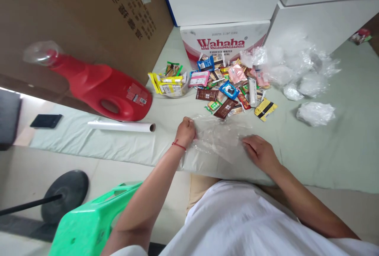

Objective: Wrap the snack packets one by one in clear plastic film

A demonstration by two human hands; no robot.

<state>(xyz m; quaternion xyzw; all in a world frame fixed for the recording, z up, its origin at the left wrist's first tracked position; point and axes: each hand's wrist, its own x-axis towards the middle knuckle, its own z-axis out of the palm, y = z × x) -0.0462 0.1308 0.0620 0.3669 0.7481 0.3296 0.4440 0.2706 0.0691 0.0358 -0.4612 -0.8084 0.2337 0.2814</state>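
A clear plastic bag (220, 135) is stretched flat between my two hands, low over the pale green table cover. Closed around its left end is my left hand (186, 131), with a red string at the wrist. My right hand (260, 151) pinches the bag's right edge between thumb and curled fingers. Just beyond the bag lies a loose pile of wrapped snacks (227, 90) in brown, blue, pink and yellow packets. A single yellow and black packet (265, 109) sits at the pile's right edge.
Crumpled clear bags (296, 66) heap at the right, with one bundle (316, 114) apart. A tub of yellow packets (170, 84), red jug (109, 90), white roll (121, 126) and phone (46, 121) lie left. A Wahaha box (225, 39) stands behind; a green stool (89, 220) is below.
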